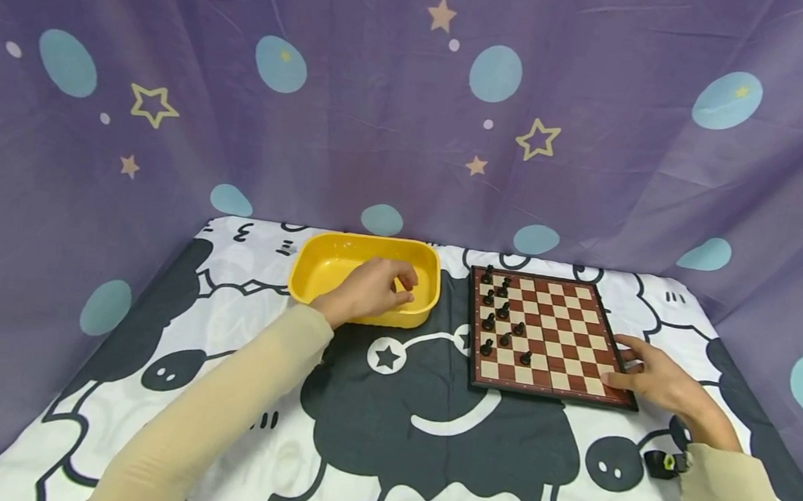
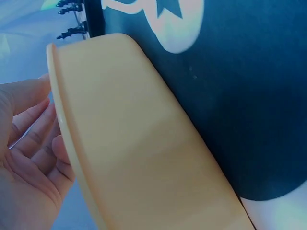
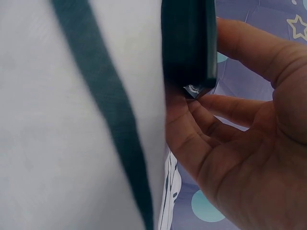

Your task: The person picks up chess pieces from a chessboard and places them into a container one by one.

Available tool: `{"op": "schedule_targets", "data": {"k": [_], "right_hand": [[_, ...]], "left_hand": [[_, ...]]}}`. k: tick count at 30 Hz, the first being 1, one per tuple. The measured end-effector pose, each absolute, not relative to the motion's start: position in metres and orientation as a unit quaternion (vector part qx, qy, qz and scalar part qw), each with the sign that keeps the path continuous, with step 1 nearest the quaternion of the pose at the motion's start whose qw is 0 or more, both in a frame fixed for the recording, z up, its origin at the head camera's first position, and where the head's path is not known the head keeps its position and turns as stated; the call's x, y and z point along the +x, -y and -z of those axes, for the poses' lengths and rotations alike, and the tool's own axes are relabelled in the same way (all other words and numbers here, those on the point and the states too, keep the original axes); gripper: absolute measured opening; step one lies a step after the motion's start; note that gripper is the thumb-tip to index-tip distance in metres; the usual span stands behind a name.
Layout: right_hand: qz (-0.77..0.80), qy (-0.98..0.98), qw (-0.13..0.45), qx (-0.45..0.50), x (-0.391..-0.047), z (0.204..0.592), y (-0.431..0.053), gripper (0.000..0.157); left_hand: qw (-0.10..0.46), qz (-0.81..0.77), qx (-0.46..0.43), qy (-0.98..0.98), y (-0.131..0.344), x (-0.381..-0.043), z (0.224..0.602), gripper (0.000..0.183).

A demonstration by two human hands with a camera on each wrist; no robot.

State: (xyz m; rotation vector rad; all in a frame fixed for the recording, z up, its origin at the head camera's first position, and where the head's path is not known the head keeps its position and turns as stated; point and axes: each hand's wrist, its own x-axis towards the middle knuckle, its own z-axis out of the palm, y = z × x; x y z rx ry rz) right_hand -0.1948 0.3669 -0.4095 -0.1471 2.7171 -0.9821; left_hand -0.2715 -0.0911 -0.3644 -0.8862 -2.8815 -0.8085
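Note:
My left hand (image 1: 373,286) is over the right side of a yellow basin (image 1: 322,254). Its fingers are loosely bent, with a gap between thumb and forefinger and no piece visible in it. In the left wrist view, the basin's rim hides the tips of the left hand's fingers (image 2: 34,139). A brown and cream chessboard (image 1: 572,335) lies right of the basin. Several black chess pieces (image 1: 503,311) stand on its left part. At the board's near right corner, my right hand (image 1: 660,377) grips the edge, thumb on top and fingers at the side and underneath.
A black and white sheep-print cloth (image 1: 442,458) covers the table. Behind it hangs a purple curtain (image 1: 383,123) with stars and blue ovals. A small black device (image 1: 664,464) sits by the right sleeve.

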Motion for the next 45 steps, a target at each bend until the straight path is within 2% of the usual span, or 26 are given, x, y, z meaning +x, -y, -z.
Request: {"op": "schedule_targets", "data": {"k": [17, 45], "right_hand": [[0.342, -0.93, 0.126, -0.048, -0.195, 0.409, -0.366, 0.091], [0.341, -0.93, 0.128, -0.043, -0.195, 0.409, -0.366, 0.091]], "left_hand": [[0.041, 0.249, -0.335, 0.908, 0.07, -0.251, 0.355, 0.023], [-0.048, 0.266, -0.404, 0.874, 0.015, -0.228, 0.368, 0.034]]}}
